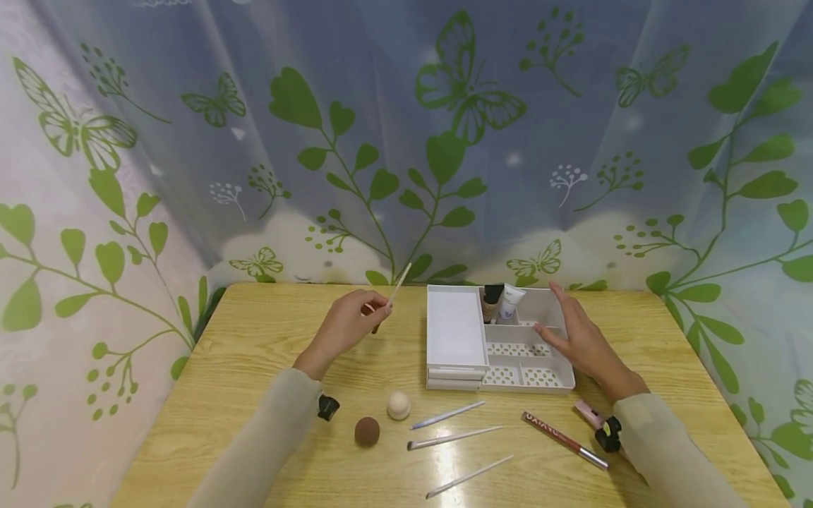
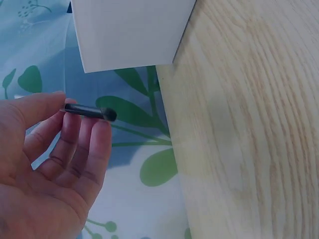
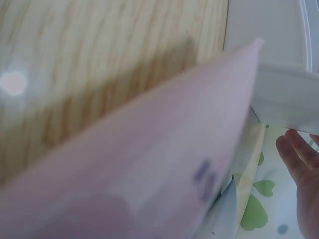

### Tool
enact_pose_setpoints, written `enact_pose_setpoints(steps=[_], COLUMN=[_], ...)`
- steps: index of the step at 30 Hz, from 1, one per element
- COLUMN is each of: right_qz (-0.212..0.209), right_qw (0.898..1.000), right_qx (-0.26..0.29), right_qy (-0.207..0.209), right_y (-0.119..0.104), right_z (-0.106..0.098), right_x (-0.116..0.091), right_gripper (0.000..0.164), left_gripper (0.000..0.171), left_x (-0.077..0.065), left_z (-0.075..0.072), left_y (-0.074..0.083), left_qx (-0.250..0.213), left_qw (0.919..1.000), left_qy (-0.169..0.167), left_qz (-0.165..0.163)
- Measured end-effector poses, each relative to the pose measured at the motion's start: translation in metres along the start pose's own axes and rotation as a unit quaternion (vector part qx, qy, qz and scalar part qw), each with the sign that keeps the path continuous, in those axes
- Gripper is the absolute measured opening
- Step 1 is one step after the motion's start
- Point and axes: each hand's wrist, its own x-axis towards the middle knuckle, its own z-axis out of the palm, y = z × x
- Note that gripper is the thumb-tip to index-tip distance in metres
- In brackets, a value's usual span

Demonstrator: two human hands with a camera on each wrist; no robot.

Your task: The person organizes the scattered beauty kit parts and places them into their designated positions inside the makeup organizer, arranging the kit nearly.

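Observation:
My left hand point(image 1: 349, 317) pinches a slim makeup brush point(image 1: 400, 281) between thumb and fingers, above the table left of a white organizer point(image 1: 454, 324). The brush's pale handle points up and away; its dark end hangs below the fingers. In the left wrist view the dark brush head point(image 2: 108, 114) shows beside the fingertips. At the organizer's right wall is my right hand point(image 1: 587, 346), fingers extended along the outside and thumb over the inner compartments. A dark-capped tube point(image 1: 490, 308) and a white tube point(image 1: 510, 302) stand in a back compartment.
In front lie a blue-white stick point(image 1: 447, 415), two brushes, point(image 1: 454, 438) a reddish-brown tube point(image 1: 559, 436) and a pink tube point(image 1: 589, 414) near my right wrist. A brown sponge point(image 1: 367, 432) and a cream sponge point(image 1: 398, 406) sit front left. A patterned curtain point(image 1: 381, 141) hangs behind the table.

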Motion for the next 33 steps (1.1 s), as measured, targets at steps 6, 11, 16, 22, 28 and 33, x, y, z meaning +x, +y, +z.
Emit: enact_pose_setpoints(steps=[6, 11, 16, 22, 28, 33], right_qz=[-0.009, -0.006, 0.001, -0.010, -0.015, -0.014], right_qw=[1.000, 1.000, 1.000, 1.000, 1.000, 1.000], right_qx=[-0.001, 0.000, 0.001, 0.005, 0.010, 0.005], right_qy=[0.005, 0.004, -0.001, 0.007, 0.010, 0.009], right_y=[-0.001, -0.001, -0.002, -0.003, -0.003, -0.003], right_z=[0.001, 0.001, 0.000, 0.000, 0.000, 0.000], right_x=[0.000, -0.001, -0.001, -0.001, -0.001, -0.001], right_gripper=[0.095, 0.095, 0.095, 0.094, 0.095, 0.095], left_gripper=[0.027, 0.029, 0.032, 0.035, 0.036, 0.035], left_x=[0.000, 0.002, 0.003, 0.007, 0.010, 0.011], left_z=[0.000, 0.001, 0.002, 0.005, 0.009, 0.013], left_y=[0.005, 0.009, 0.017, 0.025, 0.033, 0.040], left_qx=[-0.020, -0.035, -0.043, -0.064, -0.075, -0.078], left_qw=[0.9998, 0.9994, 0.9990, 0.9977, 0.9964, 0.9953], left_qy=[0.003, -0.002, -0.011, -0.025, -0.040, -0.057], left_qz=[-0.001, 0.003, 0.001, 0.002, 0.007, -0.006])
